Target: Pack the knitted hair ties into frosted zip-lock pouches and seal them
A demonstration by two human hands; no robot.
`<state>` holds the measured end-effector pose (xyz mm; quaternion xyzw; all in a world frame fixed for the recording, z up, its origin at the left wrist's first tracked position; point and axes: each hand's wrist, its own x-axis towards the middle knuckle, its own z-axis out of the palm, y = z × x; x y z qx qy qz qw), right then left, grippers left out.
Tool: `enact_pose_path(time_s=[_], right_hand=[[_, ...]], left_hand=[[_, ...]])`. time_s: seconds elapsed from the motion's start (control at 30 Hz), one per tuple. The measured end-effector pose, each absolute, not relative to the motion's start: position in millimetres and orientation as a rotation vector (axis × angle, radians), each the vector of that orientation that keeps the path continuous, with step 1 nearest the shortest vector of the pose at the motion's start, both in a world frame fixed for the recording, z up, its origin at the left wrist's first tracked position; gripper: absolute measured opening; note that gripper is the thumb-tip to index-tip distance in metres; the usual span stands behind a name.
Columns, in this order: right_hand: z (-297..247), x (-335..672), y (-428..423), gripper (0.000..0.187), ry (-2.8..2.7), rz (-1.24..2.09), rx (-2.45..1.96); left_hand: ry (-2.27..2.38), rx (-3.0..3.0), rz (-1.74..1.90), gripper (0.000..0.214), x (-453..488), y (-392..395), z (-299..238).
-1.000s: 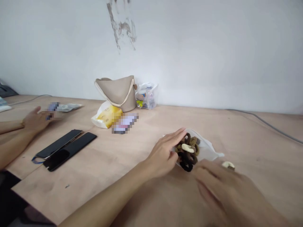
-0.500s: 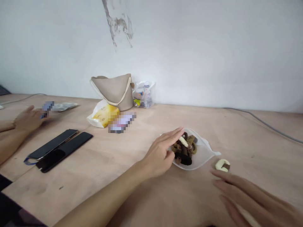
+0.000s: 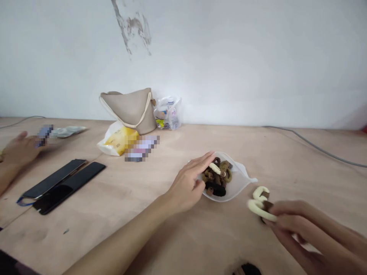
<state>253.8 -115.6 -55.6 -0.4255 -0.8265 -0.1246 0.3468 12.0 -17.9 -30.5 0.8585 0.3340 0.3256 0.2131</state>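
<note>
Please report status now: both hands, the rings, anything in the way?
Left hand at plastic bag of rings. Right hand holding cream-brown rings beside bag. Phones far left, apart.

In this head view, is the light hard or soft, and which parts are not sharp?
Head view: soft light, only faint shadows on the wooden table, no strong glare; a pixelated patch beside the yellow packet and another near the co-worker's hand are unreadable.
</note>
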Motion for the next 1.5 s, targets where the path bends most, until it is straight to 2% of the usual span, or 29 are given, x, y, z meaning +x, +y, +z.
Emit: enact_pose_path(time_s=[0.1, 0.23, 0.33, 0.47, 0.63, 0.73, 0.97, 1.07, 1.17, 1.27, 1.5], right_hand=[[-39.9, 233.3, -93.7, 0.019, -2.213, -0.32, -1.055], [-39.2, 245.7, -83.6, 0.012, -2.105, -0.279, -1.196], [-48.4, 275.1, -81.0, 0.015, -2.155, -0.128, -1.383], [-63.0, 300.2, -71.8, 0.023, -2.375, 0.107, -1.421], [-70.3, 308.0, -69.2, 0.014, -2.361, 0.063, -1.599], [-70.1, 309.3, -70.5, 0.014, -2.332, 0.097, -1.677], [-71.8, 310.2, -64.7, 0.01, -2.3, -0.004, -1.608], [-57.7, 300.5, -75.9, 0.007, -2.186, -0.275, -1.511], [-36.8, 275.3, -90.7, 0.003, -2.167, -0.536, -1.132], [-22.8, 241.0, -89.7, 0.015, -2.274, -0.509, -0.847], [-24.1, 218.6, -65.3, 0.033, -2.336, -0.335, -0.909]], left_hand=[[0.91, 2.396, 0.914, 0.079, 10.9, -17.6, -31.2], [0.913, 2.397, 0.912, 0.075, 10.4, -17.6, -31.8], [0.908, 2.381, 0.918, 0.072, 10.9, -17.4, -32.3], [0.893, 2.376, 0.938, 0.072, 11.5, -17.1, -32.7], [0.898, 2.373, 0.934, 0.073, 11.5, -17.0, -32.6], [0.902, 2.376, 0.932, 0.073, 11.6, -17.3, -32.3], [0.898, 2.368, 0.943, 0.073, 12.0, -18.4, -32.6], [0.888, 2.367, 0.932, 0.072, 12.1, -18.2, -32.8], [0.88, 2.37, 0.917, 0.071, 11.6, -17.5, -32.3], [0.876, 2.371, 0.913, 0.071, 10.7, -16.9, -31.4], [0.86, 2.353, 0.944, 0.073, 10.3, -16.8, -32.4]])
